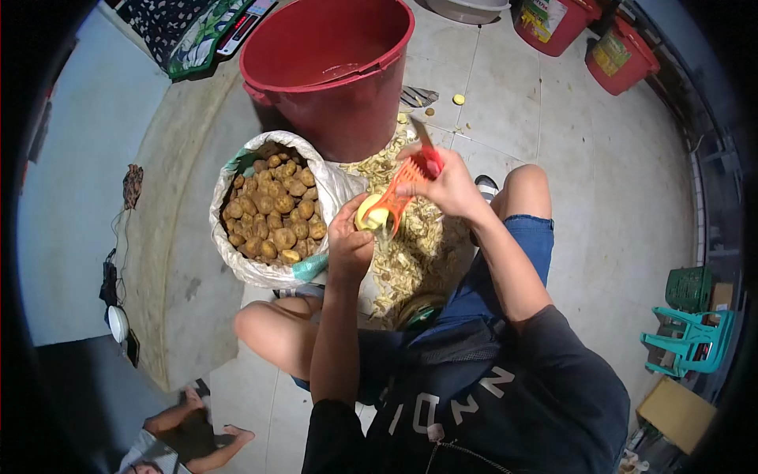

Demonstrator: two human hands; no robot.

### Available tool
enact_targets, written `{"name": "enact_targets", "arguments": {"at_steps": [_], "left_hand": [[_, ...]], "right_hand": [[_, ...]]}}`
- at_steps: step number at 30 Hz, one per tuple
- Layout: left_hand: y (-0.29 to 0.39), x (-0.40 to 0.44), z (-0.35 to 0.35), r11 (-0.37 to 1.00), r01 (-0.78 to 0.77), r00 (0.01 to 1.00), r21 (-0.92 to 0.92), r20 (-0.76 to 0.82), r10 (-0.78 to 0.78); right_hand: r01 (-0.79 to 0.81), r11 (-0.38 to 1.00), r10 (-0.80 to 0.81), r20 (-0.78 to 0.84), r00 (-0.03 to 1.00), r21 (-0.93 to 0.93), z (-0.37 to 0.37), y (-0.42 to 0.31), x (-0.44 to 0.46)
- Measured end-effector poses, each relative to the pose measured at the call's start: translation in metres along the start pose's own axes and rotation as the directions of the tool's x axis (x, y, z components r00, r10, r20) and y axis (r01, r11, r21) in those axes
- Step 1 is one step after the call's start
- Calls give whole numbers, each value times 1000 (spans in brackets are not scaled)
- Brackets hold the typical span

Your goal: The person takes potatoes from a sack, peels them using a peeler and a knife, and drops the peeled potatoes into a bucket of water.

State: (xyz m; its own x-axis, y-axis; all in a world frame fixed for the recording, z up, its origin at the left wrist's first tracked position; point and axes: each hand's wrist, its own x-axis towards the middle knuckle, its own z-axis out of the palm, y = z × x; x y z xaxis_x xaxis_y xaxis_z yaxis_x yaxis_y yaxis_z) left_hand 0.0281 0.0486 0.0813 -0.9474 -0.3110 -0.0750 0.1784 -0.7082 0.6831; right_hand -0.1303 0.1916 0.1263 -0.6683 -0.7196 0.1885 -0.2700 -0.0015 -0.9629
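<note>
A partly peeled yellow potato [369, 213] is held in my left hand [350, 241], its fingers curled round it. My right hand [446, 186] grips an orange peeler [401, 189], whose head is against the potato; a knife blade [422, 133] sticks up from the same hand. Just left of my hands stands an open white sack [341, 178] full of unpeeled brown potatoes [276, 201]. Beneath my hands a heap of peelings [418, 257] covers the floor between my legs.
A large red tub [347, 110] stands beyond the sack. Smaller red buckets [545, 24] and a grey basin [466, 8] are at the back. On the right are a teal stool [691, 340], a green crate [688, 287] and a cardboard box [677, 412]. Another person [185, 434] sits at lower left.
</note>
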Motion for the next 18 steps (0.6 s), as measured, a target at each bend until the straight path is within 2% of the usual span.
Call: {"name": "enact_targets", "arguments": {"at_steps": [1,2,3,4,6,7,8,9,11,13,14,16,17,18], "left_hand": [[-4,1,-4,996,6,999,-92,31,-3],[-5,2,-8,996,4,999,-91,37,-1],[-2,2,-11,985,17,995,-174,100,0],[-2,2,-14,966,40,987,-255,159,1],[0,1,-11,977,25,991,-211,133,3],[5,0,-1,985,29,997,-169,74,-16],[7,-2,5,991,37,999,-127,12,-36],[5,-2,5,991,39,999,-125,8,-38],[2,-1,5,973,0,1000,-232,-11,-2],[-4,-1,-10,961,16,999,-278,35,-6],[-8,1,-18,945,33,997,-325,73,-10],[-5,0,-9,965,15,997,-261,71,4],[-5,-1,-4,990,-6,999,-140,51,13],[-4,-1,0,1000,-23,999,-15,34,23]], "right_hand": [[-85,993,89,-46,995,80,-6,13,6],[-158,975,172,-83,982,159,-14,25,11],[-184,972,202,-113,973,149,-19,25,14],[-182,972,199,-114,973,148,-20,27,13],[-136,977,145,-42,989,165,-18,22,5],[-92,989,91,14,996,113,-11,-2,-1],[-41,998,42,-8,999,55,-2,-12,-5],[-41,998,43,-44,998,50,-1,-11,-5],[-41,998,45,-83,996,49,-5,2,-1],[-197,971,216,-136,967,137,-20,25,14],[-192,972,209,-137,968,133,-21,27,12],[-94,950,106,-27,994,298,-6,-4,-1],[-32,989,37,-32,999,145,4,-15,-6],[-36,988,41,-33,999,148,2,-11,-4]]}}
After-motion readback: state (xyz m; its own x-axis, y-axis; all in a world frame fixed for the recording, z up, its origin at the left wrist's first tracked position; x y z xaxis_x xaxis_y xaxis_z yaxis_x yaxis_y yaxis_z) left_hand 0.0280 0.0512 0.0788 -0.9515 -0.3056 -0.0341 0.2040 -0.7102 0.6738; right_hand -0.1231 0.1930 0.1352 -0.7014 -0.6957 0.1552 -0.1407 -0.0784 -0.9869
